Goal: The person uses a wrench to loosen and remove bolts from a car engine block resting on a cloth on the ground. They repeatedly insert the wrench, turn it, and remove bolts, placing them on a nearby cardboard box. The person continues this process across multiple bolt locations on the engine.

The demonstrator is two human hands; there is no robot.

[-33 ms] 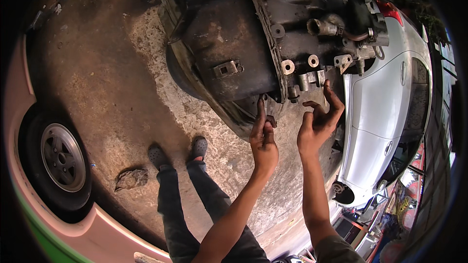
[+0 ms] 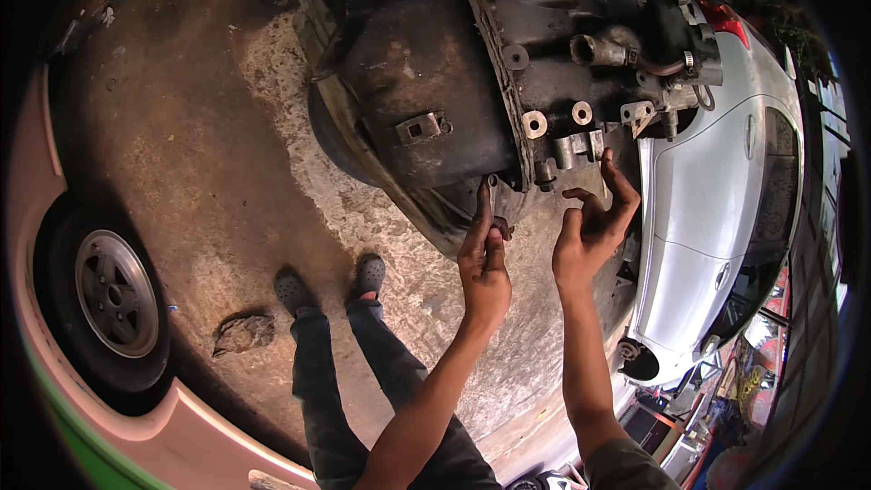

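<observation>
A dark, greasy cast-metal gearbox housing [image 2: 408,73] fills the upper middle, with flanges, bosses and a short pipe fitting [image 2: 585,50]. My left hand [image 2: 485,272] is below it, index finger raised to a small round hole [image 2: 493,181] at the lower edge; the thumb and other fingers are curled together, whatever they hold hidden. My right hand [image 2: 590,236] is bent and spread, its index fingertip at a small metal bracket [image 2: 576,150] on the housing's underside. Both hands have blackened fingers.
A pink vehicle body panel [image 2: 227,436] with a wheel [image 2: 116,295] is at left. A silver car [image 2: 699,200] stands at right, cluttered items [image 2: 753,381] beside it. My feet [image 2: 331,286] stand on stained concrete [image 2: 181,127], near a crumpled rag [image 2: 243,334].
My left hand has shifted very slightly to the left, still under the housing. My right hand stays where it was.
</observation>
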